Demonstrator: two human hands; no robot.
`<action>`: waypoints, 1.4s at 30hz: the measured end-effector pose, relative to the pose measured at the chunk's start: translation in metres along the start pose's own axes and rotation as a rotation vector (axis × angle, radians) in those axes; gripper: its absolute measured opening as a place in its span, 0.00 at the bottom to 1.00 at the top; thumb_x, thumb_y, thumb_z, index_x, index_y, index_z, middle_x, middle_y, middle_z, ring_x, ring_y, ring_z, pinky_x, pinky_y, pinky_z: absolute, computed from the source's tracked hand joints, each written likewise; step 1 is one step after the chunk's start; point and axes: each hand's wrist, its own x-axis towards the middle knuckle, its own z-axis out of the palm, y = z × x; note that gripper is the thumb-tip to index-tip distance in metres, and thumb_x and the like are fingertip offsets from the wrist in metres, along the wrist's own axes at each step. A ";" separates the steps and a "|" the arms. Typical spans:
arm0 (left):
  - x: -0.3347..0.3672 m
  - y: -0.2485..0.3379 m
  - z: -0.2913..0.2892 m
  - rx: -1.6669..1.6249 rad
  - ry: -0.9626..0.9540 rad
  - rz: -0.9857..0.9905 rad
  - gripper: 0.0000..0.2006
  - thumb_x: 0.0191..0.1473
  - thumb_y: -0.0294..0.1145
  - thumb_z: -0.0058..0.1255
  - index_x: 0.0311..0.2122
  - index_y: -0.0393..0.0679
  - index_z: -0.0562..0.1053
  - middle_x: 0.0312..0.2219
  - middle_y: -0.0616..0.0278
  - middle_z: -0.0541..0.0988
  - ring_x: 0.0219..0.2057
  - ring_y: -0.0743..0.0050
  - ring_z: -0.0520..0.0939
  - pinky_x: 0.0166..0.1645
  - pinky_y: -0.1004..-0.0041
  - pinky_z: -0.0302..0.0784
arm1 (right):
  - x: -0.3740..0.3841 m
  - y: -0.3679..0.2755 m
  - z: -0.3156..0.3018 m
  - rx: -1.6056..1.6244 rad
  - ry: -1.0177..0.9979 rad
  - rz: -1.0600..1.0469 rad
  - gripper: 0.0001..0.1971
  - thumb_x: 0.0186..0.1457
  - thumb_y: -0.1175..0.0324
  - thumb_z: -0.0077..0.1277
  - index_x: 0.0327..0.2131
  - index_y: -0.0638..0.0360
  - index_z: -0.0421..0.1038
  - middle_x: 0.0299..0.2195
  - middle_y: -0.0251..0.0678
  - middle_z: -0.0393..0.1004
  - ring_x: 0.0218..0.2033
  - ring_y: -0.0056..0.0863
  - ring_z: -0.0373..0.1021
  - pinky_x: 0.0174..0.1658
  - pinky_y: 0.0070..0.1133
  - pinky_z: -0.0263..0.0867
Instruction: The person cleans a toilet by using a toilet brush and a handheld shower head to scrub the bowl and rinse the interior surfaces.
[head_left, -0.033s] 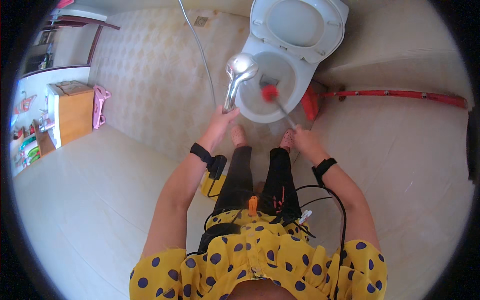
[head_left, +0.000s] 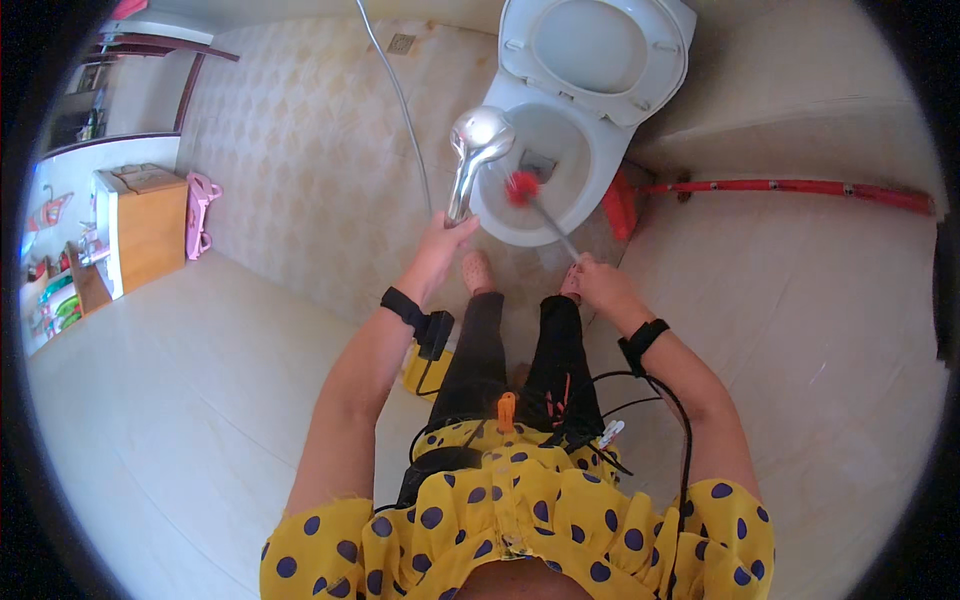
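Note:
My left hand is closed around the handle of a chrome shower head, which is held up at the left edge of the toilet bowl. In my right hand is the grey handle of a toilet brush. Its red bristle head is inside the white toilet bowl, near the front left of the inner wall. I cannot tell whether the bristles touch the wall. The toilet's seat and lid are raised. Whether water runs from the shower head is hard to make out.
A grey hose hangs to the left of the bowl. Right of the toilet stand a red object and a long red strip along the wall. A yellow object lies beside my left leg. At far left are a wooden cabinet and a pink folded stool.
The brush head has shifted a little to the left inside the bowl, and my right hand has moved slightly left with it. My left hand and the shower head stay in place.

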 end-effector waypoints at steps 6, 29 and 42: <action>0.006 -0.010 0.000 -0.040 0.008 0.039 0.14 0.49 0.38 0.58 0.28 0.47 0.64 0.21 0.71 0.66 0.23 0.82 0.66 0.29 0.79 0.62 | 0.016 0.023 -0.002 0.112 0.058 0.026 0.12 0.55 0.63 0.40 0.37 0.60 0.66 0.31 0.52 0.74 0.33 0.53 0.71 0.35 0.42 0.65; 0.011 -0.017 -0.004 0.022 -0.029 0.047 0.17 0.48 0.40 0.58 0.34 0.41 0.66 0.28 0.67 0.68 0.29 0.80 0.66 0.33 0.77 0.63 | 0.061 0.023 0.074 0.534 0.088 0.094 0.14 0.56 0.66 0.41 0.41 0.67 0.64 0.35 0.56 0.71 0.35 0.53 0.69 0.40 0.42 0.63; 0.009 -0.014 -0.004 0.039 -0.021 0.063 0.16 0.48 0.39 0.59 0.33 0.41 0.66 0.25 0.69 0.67 0.26 0.81 0.66 0.32 0.78 0.62 | 0.032 0.012 0.104 0.141 0.254 -0.073 0.13 0.56 0.63 0.42 0.40 0.62 0.62 0.27 0.56 0.72 0.32 0.56 0.69 0.34 0.44 0.64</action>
